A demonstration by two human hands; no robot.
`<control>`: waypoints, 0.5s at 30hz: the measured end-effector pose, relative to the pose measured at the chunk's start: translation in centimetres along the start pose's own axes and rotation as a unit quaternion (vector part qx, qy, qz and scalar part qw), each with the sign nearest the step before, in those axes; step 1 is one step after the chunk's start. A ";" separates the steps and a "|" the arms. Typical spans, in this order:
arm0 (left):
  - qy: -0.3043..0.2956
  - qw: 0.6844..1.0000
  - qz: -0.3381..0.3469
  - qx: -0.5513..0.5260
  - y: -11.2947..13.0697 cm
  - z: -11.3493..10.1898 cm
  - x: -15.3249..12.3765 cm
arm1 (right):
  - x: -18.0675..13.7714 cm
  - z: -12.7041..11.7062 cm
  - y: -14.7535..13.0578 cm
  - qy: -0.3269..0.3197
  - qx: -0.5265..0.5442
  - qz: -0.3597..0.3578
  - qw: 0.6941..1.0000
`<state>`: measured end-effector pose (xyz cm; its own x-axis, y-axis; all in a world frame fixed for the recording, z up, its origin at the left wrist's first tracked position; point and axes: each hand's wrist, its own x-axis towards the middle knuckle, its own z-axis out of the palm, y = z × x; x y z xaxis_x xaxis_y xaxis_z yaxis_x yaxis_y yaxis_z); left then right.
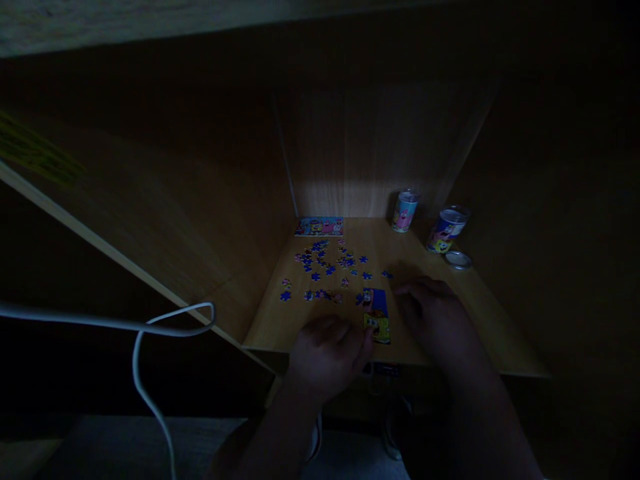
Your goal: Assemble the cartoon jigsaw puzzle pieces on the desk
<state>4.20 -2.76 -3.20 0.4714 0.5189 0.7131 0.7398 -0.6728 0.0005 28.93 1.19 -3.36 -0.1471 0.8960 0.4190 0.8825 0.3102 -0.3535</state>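
A partly joined jigsaw puzzle (380, 308) with a yellow cartoon figure on blue lies near the shelf's front edge. My left hand (327, 350) has its fingers curled in, with the thumb by the puzzle's lower left edge. What those fingers hold, if anything, is hidden. Right of the puzzle is my right hand (433, 310), palm down, its fingers loosely bent and apart, with nothing visible in them. Loose puzzle pieces (331, 270), many blue side up, are scattered beyond my left hand. One blue piece (387, 274) lies just ahead of my right fingertips.
A picture card (320, 227) lies at the back left of the wooden shelf (270, 327). Two cartoon-printed cans (405, 212) (447, 230) stand at the back right, beside a round lid (458, 260). Side panels enclose the shelf. A white cable (173, 327) loops at left.
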 end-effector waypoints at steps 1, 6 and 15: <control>0.005 1.000 -0.003 -0.001 0.0 0.0 0.0 | 0.0 0.0 0.0 0.002 -0.001 -0.002 1.000; 0.017 1.000 -0.010 -0.004 -0.1 0.0 0.0 | -0.1 0.2 0.0 0.011 -0.008 -0.007 1.000; 0.025 1.000 -0.015 -0.014 -0.1 0.1 -0.1 | -0.1 0.2 -0.4 0.013 -0.009 -0.005 1.000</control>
<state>4.10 -2.65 -3.36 0.4253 0.5124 0.7461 0.7393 -0.6722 0.0402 28.55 1.06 -3.43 -0.1449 0.8843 0.4440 0.8893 0.3130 -0.3333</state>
